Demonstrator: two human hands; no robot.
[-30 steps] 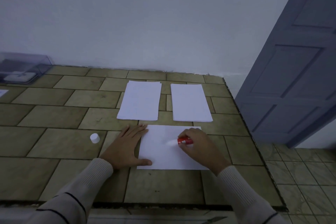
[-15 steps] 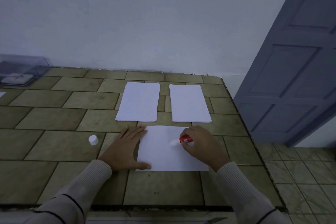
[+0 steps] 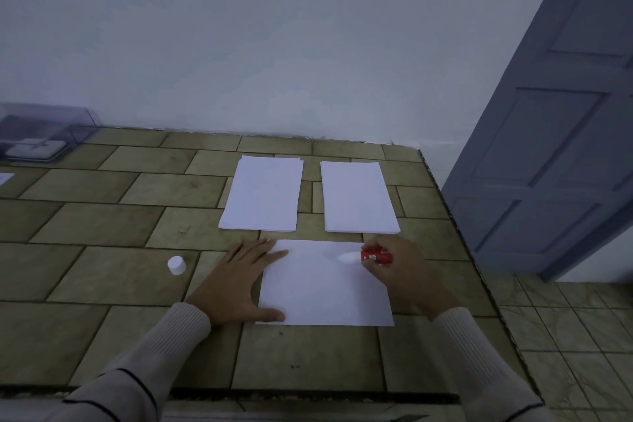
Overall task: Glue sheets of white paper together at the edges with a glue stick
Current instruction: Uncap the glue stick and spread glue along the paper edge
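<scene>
Left hand point(image 3: 236, 284) flat, fingers straight, pressing white sheet point(image 3: 325, 288) at left edge; right hand point(image 3: 400, 271) gripping red glue stick point(image 3: 375, 256), tip blurred over sheet's far edge.

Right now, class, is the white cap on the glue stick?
No, the white cap sits on the counter left of the left hand, apart from the glue stick.

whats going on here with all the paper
A person is gluing paper on a tiled countertop. The left hand lies flat on the left edge of a white sheet, pinning it. The right hand grips a red glue stick, whose blurred white tip points at the sheet near its far edge. The white cap stands to the left, and two paper stacks lie beyond.
</scene>
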